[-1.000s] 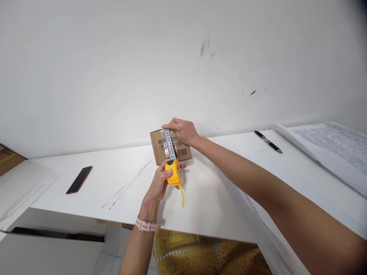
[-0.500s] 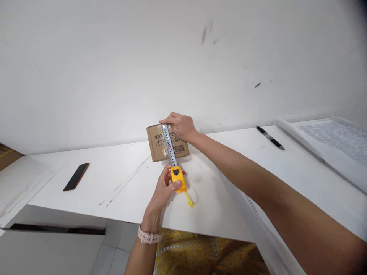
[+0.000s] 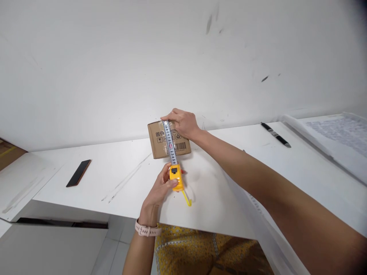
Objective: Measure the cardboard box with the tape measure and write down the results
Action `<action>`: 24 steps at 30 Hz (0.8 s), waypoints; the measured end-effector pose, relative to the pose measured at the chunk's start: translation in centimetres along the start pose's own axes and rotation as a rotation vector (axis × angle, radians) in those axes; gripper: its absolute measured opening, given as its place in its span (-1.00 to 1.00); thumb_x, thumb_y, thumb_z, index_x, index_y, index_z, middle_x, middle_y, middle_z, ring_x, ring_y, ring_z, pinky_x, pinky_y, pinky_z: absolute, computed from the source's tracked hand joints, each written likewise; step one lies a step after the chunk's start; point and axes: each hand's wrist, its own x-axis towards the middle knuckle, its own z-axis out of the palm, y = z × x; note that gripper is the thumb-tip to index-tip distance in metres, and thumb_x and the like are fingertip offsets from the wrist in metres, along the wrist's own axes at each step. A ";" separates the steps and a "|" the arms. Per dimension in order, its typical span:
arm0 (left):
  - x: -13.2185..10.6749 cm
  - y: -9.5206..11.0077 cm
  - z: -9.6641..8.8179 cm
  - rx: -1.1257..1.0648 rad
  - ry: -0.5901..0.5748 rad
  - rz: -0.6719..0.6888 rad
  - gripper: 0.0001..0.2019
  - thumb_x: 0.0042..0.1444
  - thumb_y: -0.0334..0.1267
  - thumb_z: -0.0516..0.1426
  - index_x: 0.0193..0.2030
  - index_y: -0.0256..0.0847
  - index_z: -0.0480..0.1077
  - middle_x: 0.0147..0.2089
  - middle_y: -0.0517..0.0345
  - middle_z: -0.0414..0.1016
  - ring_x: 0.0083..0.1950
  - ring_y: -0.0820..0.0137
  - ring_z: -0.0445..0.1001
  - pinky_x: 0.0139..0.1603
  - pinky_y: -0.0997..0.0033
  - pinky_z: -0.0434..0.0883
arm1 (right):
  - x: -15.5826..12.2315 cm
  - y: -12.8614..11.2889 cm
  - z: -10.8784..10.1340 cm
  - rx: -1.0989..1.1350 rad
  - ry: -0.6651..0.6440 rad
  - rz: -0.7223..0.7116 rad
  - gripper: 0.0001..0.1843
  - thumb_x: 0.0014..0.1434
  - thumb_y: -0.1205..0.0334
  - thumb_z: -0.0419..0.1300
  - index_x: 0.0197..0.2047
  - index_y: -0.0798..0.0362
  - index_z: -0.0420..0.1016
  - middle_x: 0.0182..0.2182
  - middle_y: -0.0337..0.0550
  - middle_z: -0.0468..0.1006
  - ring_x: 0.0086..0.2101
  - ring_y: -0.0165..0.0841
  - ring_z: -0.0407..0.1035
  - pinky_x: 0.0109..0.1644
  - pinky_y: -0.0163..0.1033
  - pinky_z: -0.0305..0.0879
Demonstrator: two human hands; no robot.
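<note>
A small brown cardboard box (image 3: 159, 142) with printed marks and a barcode lies flat on the white table (image 3: 120, 179) near the wall. My left hand (image 3: 159, 188) is closed round a yellow tape measure case (image 3: 176, 177) just in front of the box. Its white blade (image 3: 169, 142) runs across the box top. My right hand (image 3: 182, 124) pinches the blade's end against the box's far edge. A yellow wrist strap (image 3: 187, 198) hangs from the case onto the table.
A dark phone (image 3: 78, 173) lies on the table at the left. A black pen (image 3: 275, 134) rests at the back right, beside a large printed sheet (image 3: 335, 137). The white wall stands just behind the box. A brown carton corner (image 3: 8, 152) shows far left.
My left hand pulled the tape case back from the box edge toward me, so more blade is out. The case then settled slightly nearer the box. My right hand stayed on the far edge.
</note>
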 end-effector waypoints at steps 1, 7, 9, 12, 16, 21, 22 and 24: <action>0.0 0.0 -0.1 -0.023 -0.012 -0.016 -0.43 -0.02 -0.03 0.34 0.11 -0.15 0.34 0.00 -0.04 0.50 -0.20 0.31 0.45 -0.35 0.43 0.40 | 0.0 0.0 0.0 -0.001 0.000 -0.001 -0.58 0.33 0.36 -0.03 -0.03 -0.15 0.63 -0.24 -0.20 0.56 -0.28 -0.40 0.36 -0.34 -0.31 0.10; -0.2 -0.1 -0.5 -0.045 -0.032 -0.034 -0.45 0.01 -0.03 0.33 0.12 -0.14 0.35 0.00 -0.05 0.49 -0.22 0.30 0.48 -0.38 0.44 0.43 | -0.1 -0.1 -0.2 -0.009 -0.028 0.015 -0.56 0.34 0.36 -0.06 0.00 -0.16 0.61 -0.22 -0.19 0.56 -0.26 -0.38 0.36 -0.33 -0.29 0.11; -0.1 -0.2 -0.5 -0.041 -0.039 -0.035 -0.45 0.02 -0.04 0.33 0.13 -0.14 0.34 0.01 -0.07 0.50 -0.22 0.31 0.48 -0.39 0.45 0.43 | -0.1 -0.1 -0.2 -0.018 -0.031 0.017 -0.56 0.34 0.36 -0.06 0.00 -0.16 0.60 -0.21 -0.20 0.55 -0.25 -0.38 0.36 -0.33 -0.29 0.11; 0.1 -0.3 -0.4 -0.035 -0.037 -0.029 -0.44 0.03 -0.04 0.33 0.14 -0.16 0.33 0.03 -0.11 0.50 -0.20 0.29 0.48 -0.39 0.45 0.43 | -0.2 -0.2 -0.2 -0.040 -0.036 0.016 -0.55 0.35 0.37 -0.08 0.03 -0.18 0.57 -0.20 -0.20 0.55 -0.24 -0.37 0.36 -0.33 -0.29 0.10; -0.5 0.2 -0.1 -0.037 -0.001 -0.036 -0.39 -0.05 0.00 0.36 0.12 -0.17 0.36 -0.01 -0.10 0.53 -0.27 0.31 0.48 -0.43 0.46 0.39 | -0.4 -0.5 -0.4 -0.076 -0.047 0.039 -0.50 0.35 0.39 -0.10 0.20 -0.19 0.43 -0.17 -0.19 0.54 -0.21 -0.35 0.35 -0.33 -0.29 0.10; -6.3 0.9 1.1 -0.057 0.136 -0.019 -0.24 -0.19 0.15 0.37 0.15 -0.13 0.38 -0.01 -0.08 0.54 -0.16 0.15 0.51 -0.20 0.27 0.46 | -1.3 -1.5 -0.7 -0.121 -0.030 0.005 -0.56 0.34 0.40 -0.08 0.13 -0.08 0.47 -0.13 -0.11 0.52 -0.13 -0.30 0.35 -0.17 -0.25 0.20; -8.0 0.8 1.3 -0.053 0.158 -0.046 -0.19 -0.24 0.17 0.38 0.17 -0.09 0.37 0.03 -0.07 0.53 -0.15 0.11 0.51 -0.18 0.23 0.47 | -1.8 -1.7 -0.6 -0.137 -0.027 -0.022 -0.57 0.35 0.41 -0.08 0.10 -0.06 0.49 -0.13 -0.09 0.52 -0.13 -0.28 0.34 -0.13 -0.23 0.20; -11.3 0.2 1.7 -0.061 0.272 -0.075 -0.14 -0.30 0.25 0.36 0.19 0.04 0.36 0.02 -0.01 0.55 -0.07 -0.02 0.52 -0.17 0.15 0.49 | -3.3 -2.3 -0.1 -0.165 -0.015 -0.076 -0.59 0.37 0.39 -0.12 0.05 -0.04 0.51 -0.15 -0.06 0.52 -0.14 -0.25 0.33 -0.08 -0.18 0.20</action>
